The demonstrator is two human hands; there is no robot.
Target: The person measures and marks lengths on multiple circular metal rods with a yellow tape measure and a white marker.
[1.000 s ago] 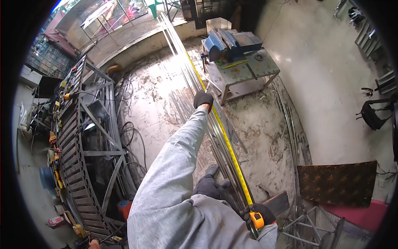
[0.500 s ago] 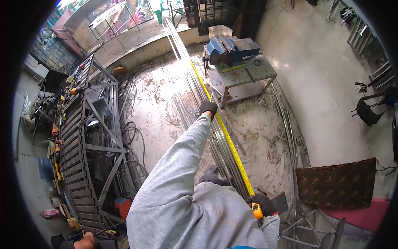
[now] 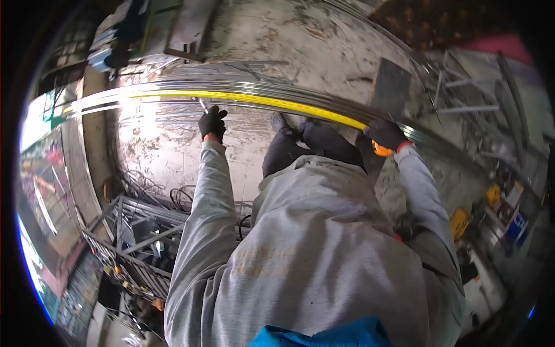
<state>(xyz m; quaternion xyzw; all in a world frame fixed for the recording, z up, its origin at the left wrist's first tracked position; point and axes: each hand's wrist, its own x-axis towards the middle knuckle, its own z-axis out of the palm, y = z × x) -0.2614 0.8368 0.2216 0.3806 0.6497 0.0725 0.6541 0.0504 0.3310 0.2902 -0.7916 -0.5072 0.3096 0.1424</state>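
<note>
From where I stand, the tape measure (image 3: 272,103) is hard to follow to its far end: toward the floor's left edge, by the low ledge (image 3: 97,144), it fades into the glare, and I can't see where it stops. The numbers on it are too small to read. Its orange case (image 3: 381,150) is mostly covered by the right hand (image 3: 387,134), which is in a dark glove and closed around it; the fingers underneath are hidden from me.

The strip itself is bright yellow, bowed a little, broad near the case and thinner farther off. It runs along the near side of a bundle of shiny metal bars (image 3: 254,87) stretched across the floor (image 3: 173,139). The bars' right end blurs into shadow.

The left hand (image 3: 213,122), gloved too, is just beside the bundle, its fingers folded around a short pale stick (image 3: 202,105) that pokes toward the strip. Its lower part is out of sight in the glove, and I can't tell what it is. A dark board (image 3: 391,87) lies beyond the bars, near the right hand.
</note>
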